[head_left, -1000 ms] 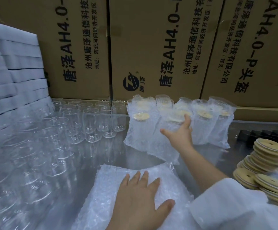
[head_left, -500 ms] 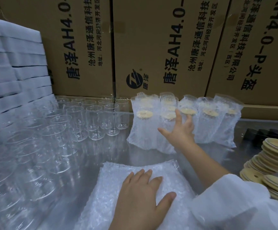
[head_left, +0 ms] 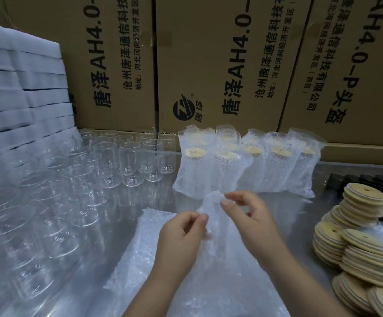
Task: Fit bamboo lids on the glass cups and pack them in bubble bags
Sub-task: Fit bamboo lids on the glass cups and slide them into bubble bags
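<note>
Both hands, left hand [head_left: 181,234] and right hand [head_left: 250,218], pinching one bubble bag [head_left: 211,202] over a reflective steel table [head_left: 117,225], printed cardboard cartons [head_left: 220,65] walling the back, white foam sheets [head_left: 21,88] stacked left

- Cardboard boxes [head_left: 208,65] wall off the back, black Chinese print and "AH4.0" running up their faces
- White foam sheets [head_left: 14,88] stacked high at far left
- Shiny metal table [head_left: 121,213] under it all
- Black tray [head_left: 369,181] at the right edge

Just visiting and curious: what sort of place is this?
Probably a warehouse packing station: stacked cardboard cartons, rows of empty glass cups, and bagged lidded cups lined up behind.
</note>
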